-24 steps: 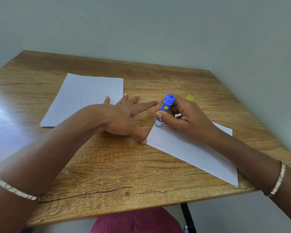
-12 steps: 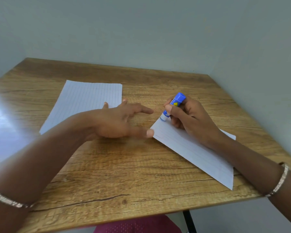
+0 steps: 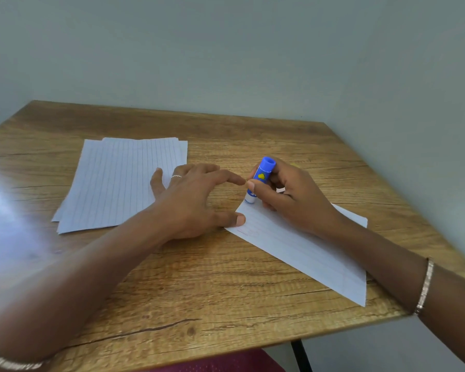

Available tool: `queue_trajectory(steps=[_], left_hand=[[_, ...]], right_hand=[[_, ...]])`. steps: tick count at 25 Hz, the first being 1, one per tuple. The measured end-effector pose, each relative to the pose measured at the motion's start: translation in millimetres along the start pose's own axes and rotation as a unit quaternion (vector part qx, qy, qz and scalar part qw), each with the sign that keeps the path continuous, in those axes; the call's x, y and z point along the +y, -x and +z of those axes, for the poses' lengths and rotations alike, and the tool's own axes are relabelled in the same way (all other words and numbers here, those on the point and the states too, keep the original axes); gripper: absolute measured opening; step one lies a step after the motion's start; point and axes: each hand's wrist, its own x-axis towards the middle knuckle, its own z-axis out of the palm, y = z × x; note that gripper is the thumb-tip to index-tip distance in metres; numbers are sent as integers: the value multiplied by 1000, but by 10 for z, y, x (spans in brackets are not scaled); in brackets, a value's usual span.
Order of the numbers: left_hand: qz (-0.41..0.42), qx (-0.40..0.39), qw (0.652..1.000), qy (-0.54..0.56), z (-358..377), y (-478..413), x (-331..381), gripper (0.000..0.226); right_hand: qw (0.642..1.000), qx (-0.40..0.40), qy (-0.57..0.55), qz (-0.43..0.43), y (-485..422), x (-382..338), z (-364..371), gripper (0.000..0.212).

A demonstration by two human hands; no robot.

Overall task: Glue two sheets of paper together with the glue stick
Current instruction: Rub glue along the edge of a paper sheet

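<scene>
Two hands, centre frame: spread left hand (image 3: 191,201) steadies the sheet (image 3: 309,253) while right hand (image 3: 295,202) grips the glue stick (image 3: 261,176) tip-down.

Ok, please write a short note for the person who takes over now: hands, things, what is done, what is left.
Left hand: open, thumb pressing the left corner of the right sheet on the table.
Right hand: fingers grip the glue stick, tip down on that sheet's left edge.
Other lined paper: flat at the left.
Done: sheet pinned, stick applied.
Left: spread glue, lay the other paper on, press.
</scene>
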Motion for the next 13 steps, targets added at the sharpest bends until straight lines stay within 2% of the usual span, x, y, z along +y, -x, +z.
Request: queue_trajectory(steps=[7,13], left_hand=[[-5,-23,1000,2,-27,-24,0,60],[-1,-22,1000,0,-13,-28,-20,61]], right_hand=[[1000,14,9,11,-60,50,-87,10],[999,29,32,29,-143,156,-126,15]])
